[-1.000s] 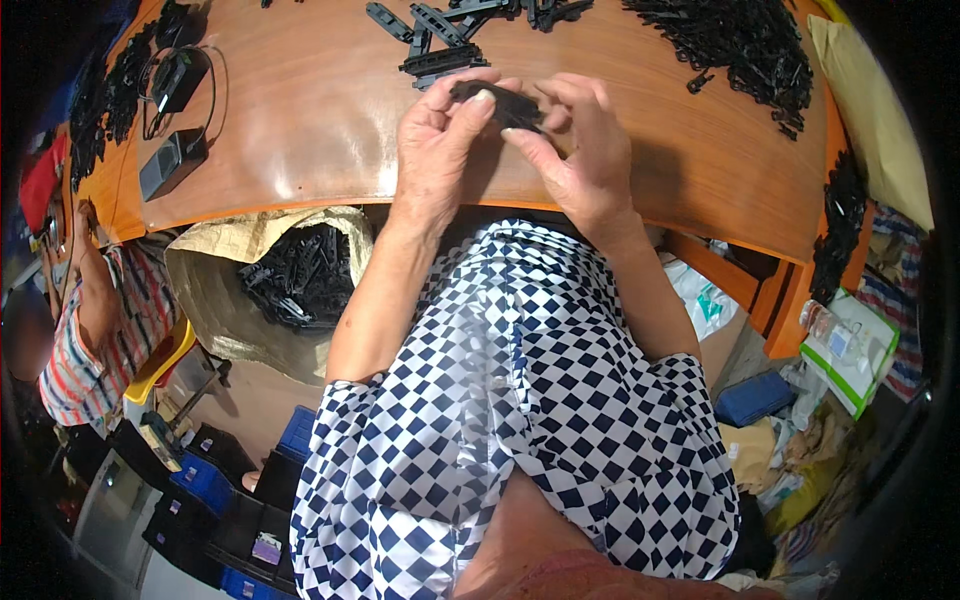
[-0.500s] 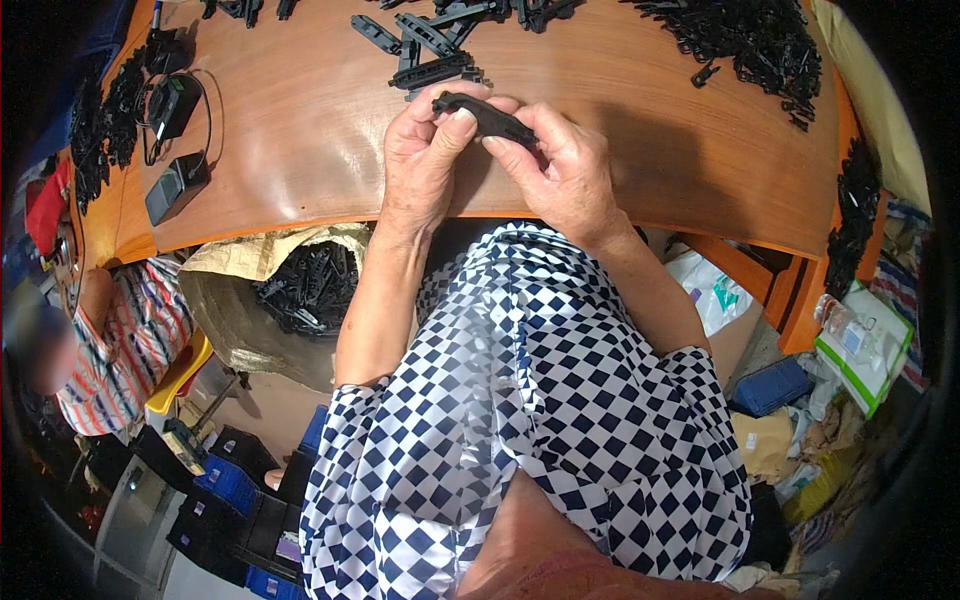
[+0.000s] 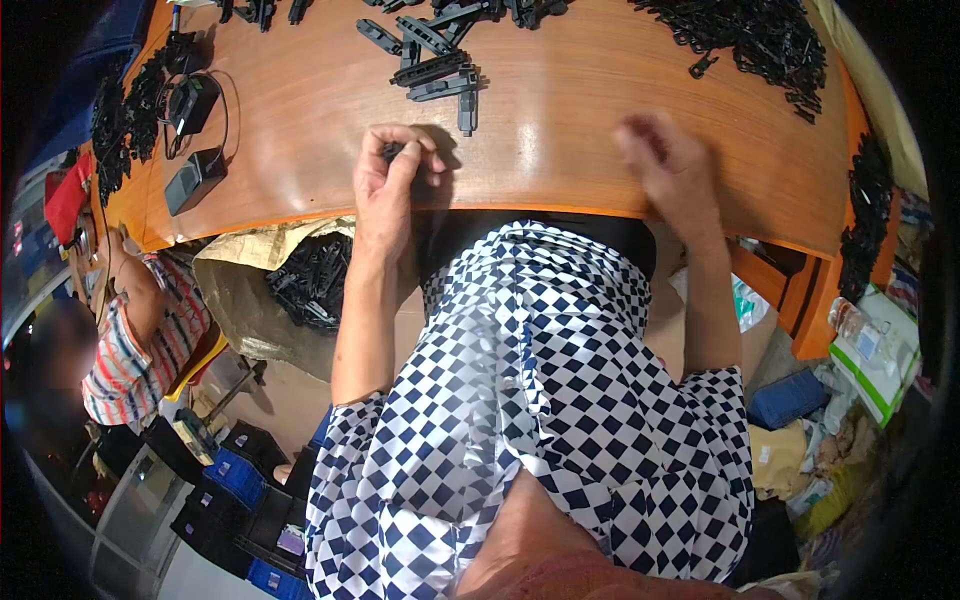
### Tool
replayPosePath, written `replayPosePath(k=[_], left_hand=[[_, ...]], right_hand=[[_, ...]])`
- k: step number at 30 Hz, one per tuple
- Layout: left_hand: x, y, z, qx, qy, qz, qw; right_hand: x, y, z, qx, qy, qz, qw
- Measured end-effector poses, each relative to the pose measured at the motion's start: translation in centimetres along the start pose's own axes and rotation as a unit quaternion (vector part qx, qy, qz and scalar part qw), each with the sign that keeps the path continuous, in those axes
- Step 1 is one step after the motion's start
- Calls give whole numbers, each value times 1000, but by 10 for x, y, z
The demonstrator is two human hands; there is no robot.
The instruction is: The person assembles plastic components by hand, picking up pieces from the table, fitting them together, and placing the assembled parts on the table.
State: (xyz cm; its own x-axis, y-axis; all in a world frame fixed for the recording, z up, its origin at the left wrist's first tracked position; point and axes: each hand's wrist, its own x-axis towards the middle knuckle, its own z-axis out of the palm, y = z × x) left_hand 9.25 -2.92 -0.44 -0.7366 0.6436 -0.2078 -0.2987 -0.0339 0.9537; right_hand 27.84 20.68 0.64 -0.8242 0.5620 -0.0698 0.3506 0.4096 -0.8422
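Observation:
My left hand (image 3: 385, 185) is over the near edge of the table, its fingers curled in with the thumb against them. Something small and dark shows between thumb and forefinger, too hidden to name. Farther right, my right hand (image 3: 672, 172) is above the table, smeared by motion, so its fingers and anything in them are unclear. Beyond my left hand lies a loose pile of long black plastic parts (image 3: 430, 70). One such part (image 3: 467, 112) at its near end points toward me.
A heap of small black pieces (image 3: 750, 50) covers the far right. Black adapters with a cord (image 3: 195, 180) sit at left. Below the edge, an open sack (image 3: 235, 290) holds black parts (image 3: 312, 285). A person in a striped top (image 3: 150, 335) is at left.
My hands have parted: the left moved slightly left and nearer, the right swung right. The long black part held between them no longer shows there.

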Motion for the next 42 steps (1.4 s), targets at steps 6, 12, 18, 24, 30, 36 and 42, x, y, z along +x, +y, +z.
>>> replayPosePath(k=[6,12,18,24,30,36,42], left_hand=[[37,27,17,586,-3,216,781],[51,34,27,715,-61,203,666],[49,28,17,669,-74,234,701],[48,13,-5,243,8,-8,970],[34,11,7,-138,-72,-107,982],[20,10,30,-109,-43,-46,992],[15,2,37,-18,30,14,999]], right_hand=[[25,52,-51,-78,187,-8,979],[47,55,-64,-220,241,6,945],[71,65,-67,-341,206,-96,912],[78,68,-91,-411,52,-177,893],[97,82,-83,-388,70,-258,882],[55,-2,19,255,-24,22,966],[34,-66,90,362,-105,56,924]])
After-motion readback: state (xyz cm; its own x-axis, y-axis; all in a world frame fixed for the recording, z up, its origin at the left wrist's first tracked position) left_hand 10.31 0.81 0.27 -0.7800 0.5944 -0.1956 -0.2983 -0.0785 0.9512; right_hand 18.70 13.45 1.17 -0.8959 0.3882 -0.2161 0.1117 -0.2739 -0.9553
